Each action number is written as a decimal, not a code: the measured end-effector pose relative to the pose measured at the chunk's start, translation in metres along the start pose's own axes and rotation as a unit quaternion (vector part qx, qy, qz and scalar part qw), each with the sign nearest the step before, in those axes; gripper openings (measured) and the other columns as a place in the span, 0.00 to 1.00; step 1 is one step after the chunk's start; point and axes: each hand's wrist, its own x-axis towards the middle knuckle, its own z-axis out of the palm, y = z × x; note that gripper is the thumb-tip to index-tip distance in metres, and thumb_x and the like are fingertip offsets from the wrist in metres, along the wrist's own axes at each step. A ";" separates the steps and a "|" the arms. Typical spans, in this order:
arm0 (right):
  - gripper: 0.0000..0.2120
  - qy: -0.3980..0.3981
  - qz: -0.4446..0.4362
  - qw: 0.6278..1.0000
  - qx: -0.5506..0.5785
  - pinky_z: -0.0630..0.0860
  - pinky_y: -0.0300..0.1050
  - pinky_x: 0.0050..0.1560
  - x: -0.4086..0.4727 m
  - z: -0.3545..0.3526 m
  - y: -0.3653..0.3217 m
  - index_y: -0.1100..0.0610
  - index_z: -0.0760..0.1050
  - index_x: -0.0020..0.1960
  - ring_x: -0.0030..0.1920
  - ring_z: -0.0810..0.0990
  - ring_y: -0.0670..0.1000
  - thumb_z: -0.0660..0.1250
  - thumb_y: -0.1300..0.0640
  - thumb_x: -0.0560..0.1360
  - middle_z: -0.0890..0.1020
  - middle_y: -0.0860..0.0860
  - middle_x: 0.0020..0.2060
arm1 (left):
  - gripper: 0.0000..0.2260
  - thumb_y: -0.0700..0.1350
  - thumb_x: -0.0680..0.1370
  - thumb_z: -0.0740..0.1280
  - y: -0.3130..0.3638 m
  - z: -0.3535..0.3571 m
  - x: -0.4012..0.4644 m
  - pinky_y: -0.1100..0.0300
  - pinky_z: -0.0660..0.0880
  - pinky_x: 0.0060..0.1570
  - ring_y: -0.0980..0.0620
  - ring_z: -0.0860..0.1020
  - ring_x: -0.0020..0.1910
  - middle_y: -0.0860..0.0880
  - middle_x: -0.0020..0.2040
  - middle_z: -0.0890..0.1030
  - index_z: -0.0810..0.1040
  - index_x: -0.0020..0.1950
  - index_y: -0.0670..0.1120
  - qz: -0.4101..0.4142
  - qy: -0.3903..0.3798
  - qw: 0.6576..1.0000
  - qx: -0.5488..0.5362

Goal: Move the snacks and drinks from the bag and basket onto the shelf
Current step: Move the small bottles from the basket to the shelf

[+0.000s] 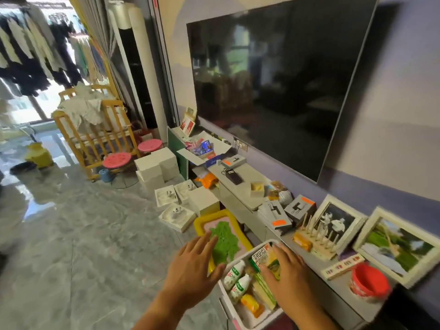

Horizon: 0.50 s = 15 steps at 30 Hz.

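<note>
A white basket (247,320) stands on the floor against the low grey shelf (240,189). In it lie two small white drink bottles with green labels (234,275), a yellow and green snack box (264,257) and an orange wrapped snack (251,306). My right hand (285,270) lies on the snack box with fingers spread. My left hand (195,265) hovers open just left of the basket's rim, holding nothing. An orange snack bag (206,181) and a small orange packet (302,241) are on the shelf.
The shelf carries grey boxes (275,216), a wooden peg rack (319,241), picture frames (395,246), a red bowl (369,283) and an open carton (204,148). White boxes (157,167) and a yellow tray with a green mat (223,239) crowd the floor. A TV (273,75) hangs above.
</note>
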 end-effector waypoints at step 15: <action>0.34 0.051 0.302 0.951 -0.028 0.66 0.47 0.71 0.078 0.071 0.003 0.47 0.61 0.76 0.72 0.65 0.51 0.55 0.32 0.76 0.66 0.47 0.75 | 0.38 0.73 0.74 0.43 -0.056 0.107 0.247 0.46 0.71 0.65 0.45 0.68 0.73 0.51 0.77 0.65 0.64 0.77 0.55 0.238 -0.151 0.959 -0.009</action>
